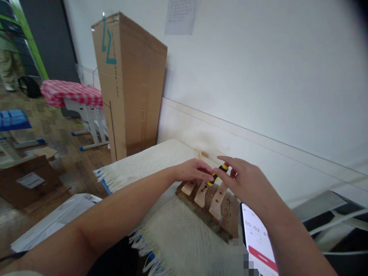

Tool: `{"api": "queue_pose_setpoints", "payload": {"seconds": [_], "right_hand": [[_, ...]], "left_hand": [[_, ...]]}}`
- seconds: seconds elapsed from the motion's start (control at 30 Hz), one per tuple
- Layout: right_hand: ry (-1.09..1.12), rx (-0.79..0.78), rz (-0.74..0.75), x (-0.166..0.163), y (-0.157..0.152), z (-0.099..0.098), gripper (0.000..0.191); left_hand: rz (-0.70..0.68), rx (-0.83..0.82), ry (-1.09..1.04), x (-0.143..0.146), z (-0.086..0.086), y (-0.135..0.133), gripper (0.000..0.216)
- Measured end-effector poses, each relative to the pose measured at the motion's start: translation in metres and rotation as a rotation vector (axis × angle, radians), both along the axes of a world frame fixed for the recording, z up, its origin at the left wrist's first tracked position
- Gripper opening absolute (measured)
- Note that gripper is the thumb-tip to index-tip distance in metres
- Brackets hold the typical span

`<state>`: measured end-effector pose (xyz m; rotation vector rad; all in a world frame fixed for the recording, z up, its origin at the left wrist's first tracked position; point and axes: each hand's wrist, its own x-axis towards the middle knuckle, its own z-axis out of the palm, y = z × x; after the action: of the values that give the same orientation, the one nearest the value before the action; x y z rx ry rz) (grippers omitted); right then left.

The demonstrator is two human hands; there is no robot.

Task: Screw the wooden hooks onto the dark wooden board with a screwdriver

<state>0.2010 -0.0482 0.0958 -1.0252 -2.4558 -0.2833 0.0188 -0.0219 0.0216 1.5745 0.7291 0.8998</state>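
A yellow-and-black screwdriver (224,167) stands tilted, its shaft pointing down at the middle one of several pale wooden hook-like pieces (200,199). My right hand (248,180) grips the upper handle between thumb and fingers. Closed beside it, my left hand (194,170) has its fingertips at the lower end of the handle; part of its grip is hidden. Beneath both hands lies a dark wooden board (231,216) with many small holes at its right side. The pale pieces rest on it in a row, their far ends partly covered by my hands.
A phone (257,237) showing a running timer lies right of the board on a cream fringed cloth (172,230). A white wall (258,76) borders the table. A tall cardboard box (138,84) stands behind left. Farther off, a person (10,57) is partly visible.
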Motion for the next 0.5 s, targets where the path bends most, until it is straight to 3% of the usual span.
{"api": "queue_pose_setpoints", "payload": {"seconds": [0.1,0.27,0.43,0.5], "right_hand": [[-0.049,-0.087,0.084,0.001,0.0,0.003,0.03],[-0.186,-0.061,-0.254,0.0,-0.003,0.007,0.039],[-0.184,-0.137,-0.031,0.005,-0.007,0.012,0.03],[-0.215,-0.126,-0.078,0.005,-0.007,0.013,0.033]], "left_hand": [[-0.047,-0.007,-0.021,0.0,0.003,-0.003,0.03],[-0.124,0.043,-0.062,0.005,0.001,-0.004,0.03],[-0.096,0.07,0.019,0.001,-0.002,0.0,0.024],[-0.103,0.072,0.018,0.001,-0.002,-0.001,0.026]]}}
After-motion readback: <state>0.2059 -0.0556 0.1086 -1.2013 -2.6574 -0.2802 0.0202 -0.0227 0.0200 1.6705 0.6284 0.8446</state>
